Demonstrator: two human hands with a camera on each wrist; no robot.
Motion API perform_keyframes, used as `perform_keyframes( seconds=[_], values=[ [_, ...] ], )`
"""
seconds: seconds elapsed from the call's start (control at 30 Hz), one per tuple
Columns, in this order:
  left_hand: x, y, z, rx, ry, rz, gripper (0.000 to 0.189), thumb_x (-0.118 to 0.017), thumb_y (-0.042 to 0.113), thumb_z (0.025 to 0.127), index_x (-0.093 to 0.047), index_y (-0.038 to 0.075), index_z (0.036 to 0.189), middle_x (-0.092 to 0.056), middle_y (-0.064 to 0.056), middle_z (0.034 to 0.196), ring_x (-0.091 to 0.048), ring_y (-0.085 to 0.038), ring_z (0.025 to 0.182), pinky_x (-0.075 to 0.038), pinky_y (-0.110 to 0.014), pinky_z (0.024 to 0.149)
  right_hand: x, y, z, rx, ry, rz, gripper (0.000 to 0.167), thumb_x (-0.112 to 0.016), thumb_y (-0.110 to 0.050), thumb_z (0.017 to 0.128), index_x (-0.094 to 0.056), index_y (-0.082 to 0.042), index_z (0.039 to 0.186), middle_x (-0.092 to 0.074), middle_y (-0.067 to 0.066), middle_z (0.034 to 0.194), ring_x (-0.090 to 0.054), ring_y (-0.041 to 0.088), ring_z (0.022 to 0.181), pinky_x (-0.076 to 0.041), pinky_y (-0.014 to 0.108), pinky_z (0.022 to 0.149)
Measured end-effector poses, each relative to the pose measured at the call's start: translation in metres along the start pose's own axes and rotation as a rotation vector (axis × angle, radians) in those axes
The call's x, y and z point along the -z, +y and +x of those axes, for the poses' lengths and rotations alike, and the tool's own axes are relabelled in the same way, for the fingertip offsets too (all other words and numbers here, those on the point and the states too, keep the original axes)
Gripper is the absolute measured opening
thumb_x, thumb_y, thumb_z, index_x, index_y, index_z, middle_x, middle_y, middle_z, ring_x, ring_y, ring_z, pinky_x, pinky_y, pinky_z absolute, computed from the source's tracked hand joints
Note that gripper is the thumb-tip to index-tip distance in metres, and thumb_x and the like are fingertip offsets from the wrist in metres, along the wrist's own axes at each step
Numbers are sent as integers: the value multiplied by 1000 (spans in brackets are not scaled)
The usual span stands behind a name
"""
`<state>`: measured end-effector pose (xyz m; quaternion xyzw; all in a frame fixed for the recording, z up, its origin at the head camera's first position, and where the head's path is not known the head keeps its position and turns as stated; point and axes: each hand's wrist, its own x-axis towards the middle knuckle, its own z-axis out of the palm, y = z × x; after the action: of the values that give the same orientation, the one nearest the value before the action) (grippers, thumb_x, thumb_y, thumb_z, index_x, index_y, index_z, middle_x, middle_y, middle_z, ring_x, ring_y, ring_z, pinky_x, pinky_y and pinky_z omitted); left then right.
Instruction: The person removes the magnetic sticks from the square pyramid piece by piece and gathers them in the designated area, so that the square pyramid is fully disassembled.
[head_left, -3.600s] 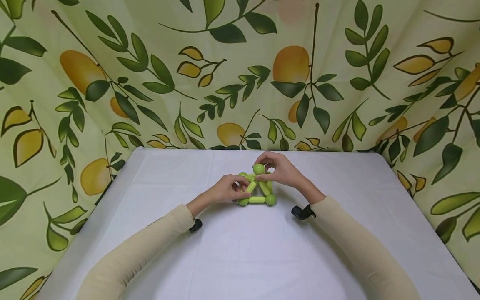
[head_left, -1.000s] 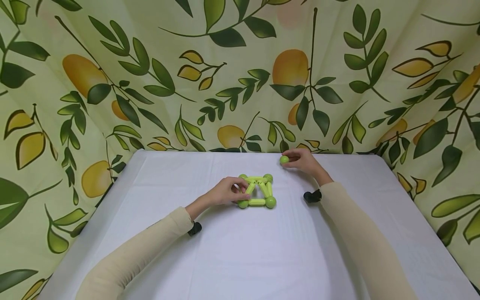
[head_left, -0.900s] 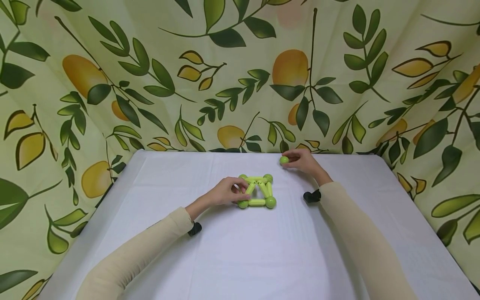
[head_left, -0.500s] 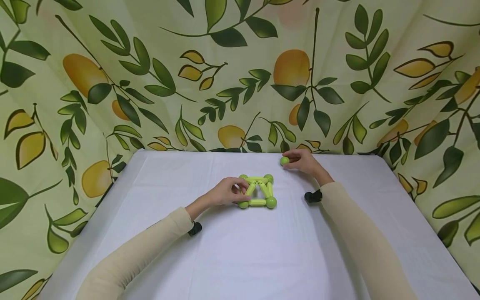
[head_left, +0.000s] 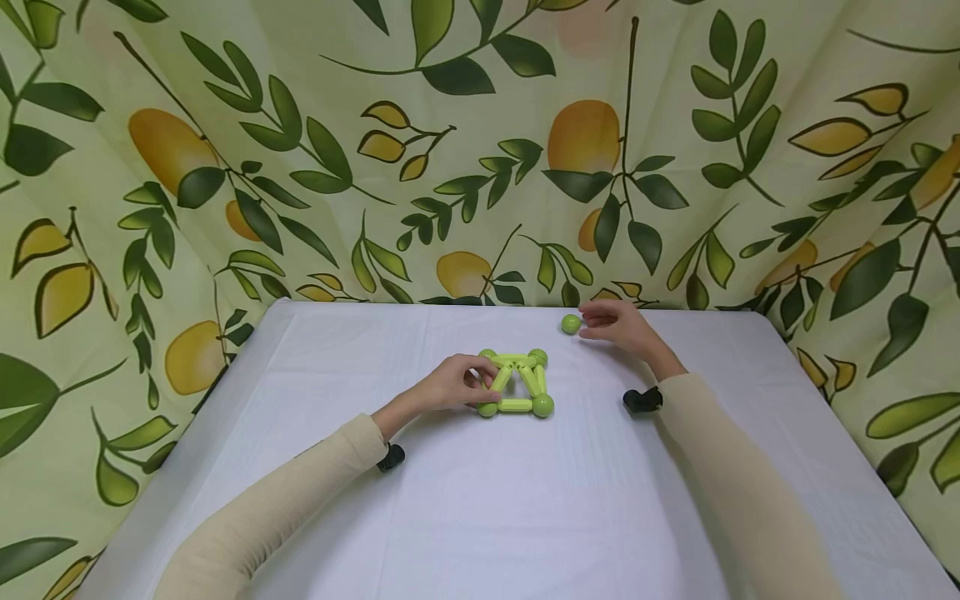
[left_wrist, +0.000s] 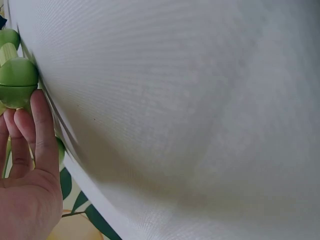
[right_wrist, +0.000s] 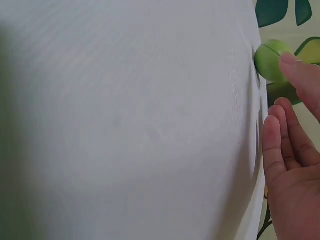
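A light-green ball-and-rod frame (head_left: pixel 515 406) lies on the table, with green balls at its corners and slanting rods meeting toward the back. My left hand (head_left: pixel 452 382) pinches its left side between thumb and fingers, partly hiding that side. In the left wrist view, green balls (left_wrist: pixel 19 79) show at the fingertips of that hand. A loose green ball (head_left: pixel 571 324) rests near the table's back edge, right of the frame. My right hand (head_left: pixel 618 327) is just right of this ball, fingers extended and holding nothing; in the right wrist view its thumb overlaps the ball (right_wrist: pixel 270 59).
A white cloth (head_left: pixel 480 500) covers the table. Behind its back edge hangs a curtain (head_left: pixel 495 200) printed with leaves and orange fruit. A black wrist camera (head_left: pixel 642 401) sits under the right wrist and another (head_left: pixel 392 457) under the left.
My right hand took the ball from the top of the frame, carried it to the back right, let go and drew slightly rightward. My left hand stays on the frame.
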<state>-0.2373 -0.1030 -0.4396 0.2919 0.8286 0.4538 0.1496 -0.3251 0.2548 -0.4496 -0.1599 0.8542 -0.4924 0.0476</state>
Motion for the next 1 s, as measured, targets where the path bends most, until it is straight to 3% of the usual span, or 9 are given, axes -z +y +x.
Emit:
perform_keyframes(
  seconds=[0.1, 0.27, 0.6, 1.0],
  values=[
    [0, 0, 1, 3, 4, 3, 21, -83, 11, 87, -71, 6, 105, -63, 0, 91, -58, -12, 73, -51, -25, 68, 5, 5, -5, 1, 13, -5, 54, -82, -11, 88, -60, 8, 134, -62, 25, 127, -61, 37, 115, -50, 28, 93],
    [-1, 0, 2, 6, 10, 14, 21, -82, 11, 88, -72, 6, 105, -64, 0, 91, -59, -12, 73, -51, -25, 67, 10, 8, -14, 7, 28, -15, 50, -83, -11, 87, -63, 6, 130, -65, 21, 123, -62, 33, 111, -50, 20, 87],
    [-2, -1, 6, 2, 2, 16, 21, -82, 11, 88, -72, 6, 106, -64, 0, 93, -60, -13, 75, -52, -26, 70, 16, 1, -43, 88, 16, -6, 48, -81, -8, 88, -61, 10, 128, -64, 27, 120, -64, 31, 106, -50, 19, 86],
    [3, 1, 7, -15, 25, 3, 22, -81, 8, 88, -72, 2, 107, -66, -4, 95, -61, -16, 78, -53, -28, 74, 2, -12, -61, 147, -54, 63, 44, -81, -5, 87, -64, 10, 125, -66, 26, 117, -66, 28, 101, -53, 23, 86]
  ],
)
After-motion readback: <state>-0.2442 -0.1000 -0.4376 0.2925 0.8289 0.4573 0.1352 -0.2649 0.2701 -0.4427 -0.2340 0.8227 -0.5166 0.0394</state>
